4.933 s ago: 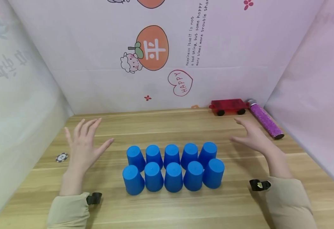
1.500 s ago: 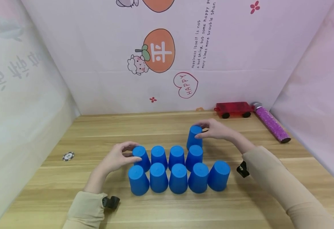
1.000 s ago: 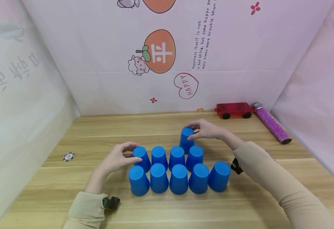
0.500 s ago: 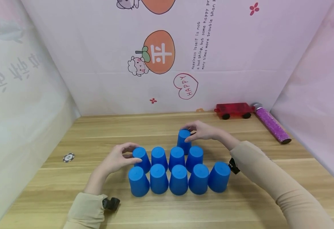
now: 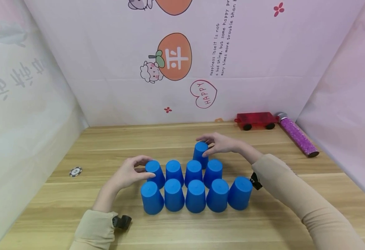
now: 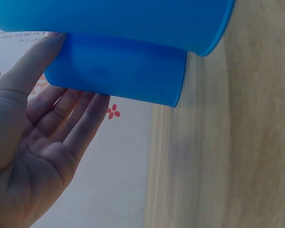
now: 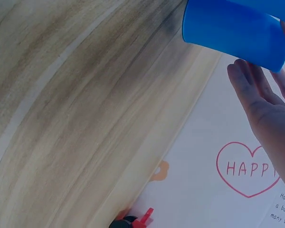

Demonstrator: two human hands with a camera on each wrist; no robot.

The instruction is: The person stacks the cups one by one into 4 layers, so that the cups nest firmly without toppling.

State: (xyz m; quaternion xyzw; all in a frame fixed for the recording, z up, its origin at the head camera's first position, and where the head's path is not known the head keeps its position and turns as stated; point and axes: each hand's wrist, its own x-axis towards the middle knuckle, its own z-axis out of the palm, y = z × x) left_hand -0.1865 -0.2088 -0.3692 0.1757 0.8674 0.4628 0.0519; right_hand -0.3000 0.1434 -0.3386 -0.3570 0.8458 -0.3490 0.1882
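Note:
Blue cups stand upside down on the wooden table in a front and a back row. My left hand (image 5: pixel 131 173) holds the leftmost back-row cup (image 5: pixel 155 173), thumb in front and fingers behind; the left wrist view shows those fingers (image 6: pixel 88 121) against its side. Behind the back row, near the gap between its two right-hand cups, stands a single blue cup (image 5: pixel 200 152). My right hand (image 5: pixel 218 143) holds this one, thumb on its near side. In the right wrist view the right fingertips (image 7: pixel 237 71) lie right at its wall (image 7: pixel 232 35).
The front row includes a cup (image 5: pixel 240 193) at its right end. A red toy wagon (image 5: pixel 255 119) and a purple glittery microphone (image 5: pixel 298 136) lie at the back right. A poker chip (image 5: pixel 75 171) lies far left. Printed white sheets (image 5: pixel 123 100) wall the table in.
From open and apart, both hands have come to the cups. The right hand has moved the back row's rightmost cup behind the row and leftward. Over the last half second little differs.

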